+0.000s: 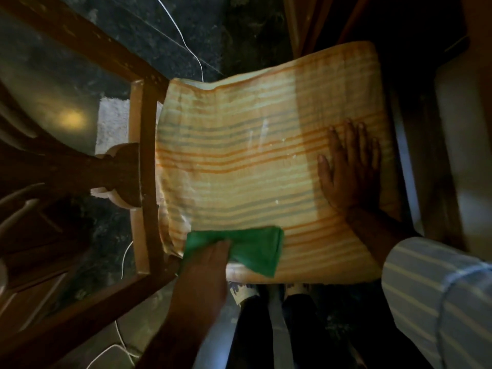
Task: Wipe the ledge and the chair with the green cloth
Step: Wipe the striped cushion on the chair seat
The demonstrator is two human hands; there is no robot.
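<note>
I look straight down on a wooden chair (147, 145) whose seat carries a cushion (253, 161) with orange, cream and grey stripes. The green cloth (255, 249) lies folded on the cushion's near left corner. My left hand (210, 265) presses on the cloth's left part, fingers closed over it. My right hand (348, 166) lies flat on the right side of the cushion, fingers spread, holding nothing. Small pale specks dot the cushion fabric. No ledge can be made out in this dim view.
The chair's dark wooden arm and carved post (119, 174) run along the left. A white cable (186, 46) trails over the dark stone floor behind, and another white cable (123, 259) hangs at the left. A pale object (463, 123) stands at the right. My feet show below the seat.
</note>
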